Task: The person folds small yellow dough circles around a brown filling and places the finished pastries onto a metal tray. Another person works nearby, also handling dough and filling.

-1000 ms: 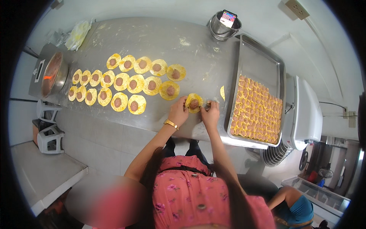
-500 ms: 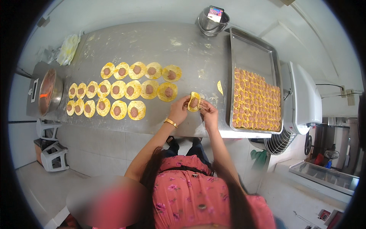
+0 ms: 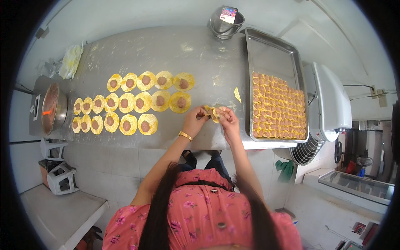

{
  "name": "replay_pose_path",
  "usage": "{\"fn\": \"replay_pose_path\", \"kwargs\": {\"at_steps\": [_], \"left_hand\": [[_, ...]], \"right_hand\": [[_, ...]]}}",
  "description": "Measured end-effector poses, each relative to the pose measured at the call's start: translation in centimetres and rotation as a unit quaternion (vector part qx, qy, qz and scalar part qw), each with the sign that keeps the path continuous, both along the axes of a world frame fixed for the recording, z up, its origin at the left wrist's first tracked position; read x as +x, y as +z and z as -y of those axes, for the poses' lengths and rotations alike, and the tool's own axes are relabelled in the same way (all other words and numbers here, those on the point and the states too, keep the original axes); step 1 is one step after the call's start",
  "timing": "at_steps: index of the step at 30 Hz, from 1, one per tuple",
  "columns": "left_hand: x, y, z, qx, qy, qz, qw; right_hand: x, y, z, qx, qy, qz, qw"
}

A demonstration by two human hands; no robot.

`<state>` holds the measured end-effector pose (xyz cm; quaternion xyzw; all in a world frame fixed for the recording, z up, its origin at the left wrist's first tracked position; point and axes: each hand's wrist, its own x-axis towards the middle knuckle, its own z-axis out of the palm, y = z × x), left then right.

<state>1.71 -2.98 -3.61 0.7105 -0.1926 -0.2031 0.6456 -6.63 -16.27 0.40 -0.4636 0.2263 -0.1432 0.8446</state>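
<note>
Two hands meet just above the near edge of a steel table [image 3: 175, 46]: the left hand [image 3: 195, 121] and right hand [image 3: 227, 121] both pinch one yellow wrapper [image 3: 211, 113] shut around its filling. Folding looks to be the step in hand; next it likely calls for a careful carry to the tray [image 3: 271, 50] on the right, half full of folded dumplings [image 3: 277, 110]. Farther left lie rows of open wrappers [image 3: 137, 102] with filling.

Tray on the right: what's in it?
The tray holds tight rows of folded yellow dumplings filling its near part; the far part is bare metal. What's under the dumplings is covered.
</note>
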Motion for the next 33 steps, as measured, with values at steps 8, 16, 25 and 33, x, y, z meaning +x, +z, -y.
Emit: {"fn": "replay_pose_path", "kwargs": {"at_steps": [8, 16, 25, 33], "left_hand": [[-1.3, 2.7, -0.6, -0.064, -0.026, -0.107, 0.992], [-1.5, 1.2, -0.6, 0.179, -0.063, 0.227, 0.955], [-1.2, 2.6, -0.1, 0.199, -0.107, 0.292, 0.929], [-0.9, 2.9, -1.0, 0.05, -0.159, 0.052, 0.985]], "right_hand": [[-2.1, -1.6, 1.5, -0.207, 0.054, -0.028, 0.977], [-1.9, -1.2, 1.8, -0.402, 0.069, -0.224, 0.885], [-1.6, 0.9, 2.1, -0.555, 0.117, -0.043, 0.822], [-1.9, -0.1, 3.0, -0.535, 0.114, -0.105, 0.83]]}}
